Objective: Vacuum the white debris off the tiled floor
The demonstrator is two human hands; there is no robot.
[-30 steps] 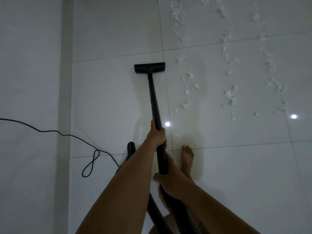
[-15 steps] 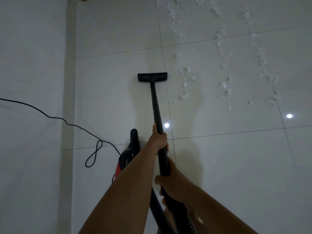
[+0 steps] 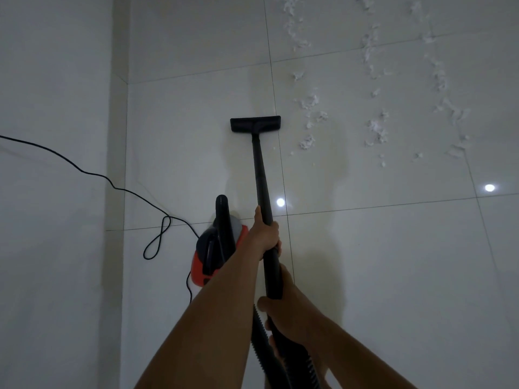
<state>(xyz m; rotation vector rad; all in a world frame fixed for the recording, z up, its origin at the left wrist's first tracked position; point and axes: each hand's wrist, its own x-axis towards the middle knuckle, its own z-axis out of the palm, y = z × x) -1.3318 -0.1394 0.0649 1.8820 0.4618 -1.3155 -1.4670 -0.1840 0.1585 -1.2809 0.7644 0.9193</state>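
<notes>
A black vacuum wand (image 3: 261,175) runs from my hands to a flat black floor nozzle (image 3: 255,124) resting on the white tiled floor (image 3: 393,262). My left hand (image 3: 264,233) grips the wand higher up. My right hand (image 3: 283,307) holds its lower end where the ribbed hose (image 3: 259,341) joins. White fluffy debris (image 3: 307,141) lies in loose rows to the right of the nozzle, with more of the same debris (image 3: 376,130) further right and beyond it.
The red and black vacuum body (image 3: 213,254) sits on the floor left of my arms. Its black power cord (image 3: 118,189) loops across the floor toward the left. A white wall (image 3: 56,108) bounds the left side. Two ceiling lights reflect off the tiles.
The nozzle has been pulled back toward me along the tile joint. The view has shifted, so the vacuum body now shows and my bare foot has left the frame.
</notes>
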